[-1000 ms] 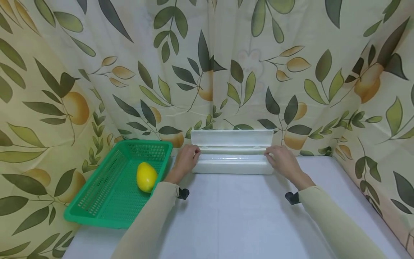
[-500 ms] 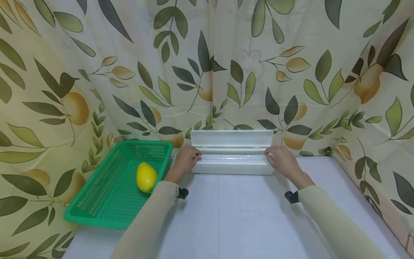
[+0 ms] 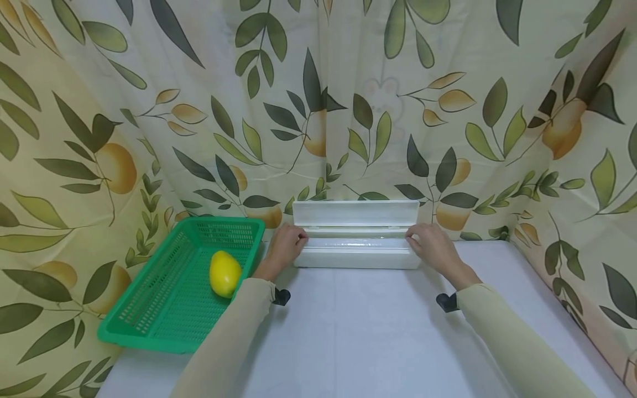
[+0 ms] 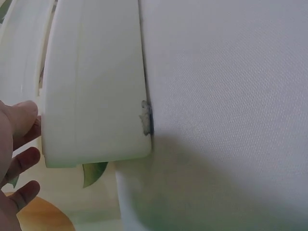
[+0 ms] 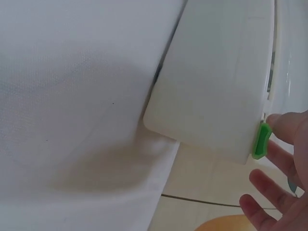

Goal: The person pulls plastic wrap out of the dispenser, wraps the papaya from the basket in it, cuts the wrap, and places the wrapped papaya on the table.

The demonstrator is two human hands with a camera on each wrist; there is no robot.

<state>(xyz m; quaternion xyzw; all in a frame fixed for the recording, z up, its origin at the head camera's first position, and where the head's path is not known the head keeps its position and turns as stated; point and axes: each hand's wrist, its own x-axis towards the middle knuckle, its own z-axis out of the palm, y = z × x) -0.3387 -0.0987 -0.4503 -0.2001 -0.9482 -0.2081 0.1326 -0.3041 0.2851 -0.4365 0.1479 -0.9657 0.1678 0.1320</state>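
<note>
Left hand point(image 3: 285, 246) and right hand point(image 3: 436, 247) flank the white box point(image 3: 356, 260) (lid point(image 3: 356, 213) raised beyond them); whether either pinches film point(image 3: 362, 242), I cannot tell.

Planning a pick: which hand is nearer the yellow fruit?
Left. The left hand is ahead and right of the yellow fruit; the right hand is much farther right.

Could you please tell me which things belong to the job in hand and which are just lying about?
Likely in the job:
box
its raised lid
clear film inside
green tab at the box's right end

Likely lying about:
basket
yellow fruit in it
</note>
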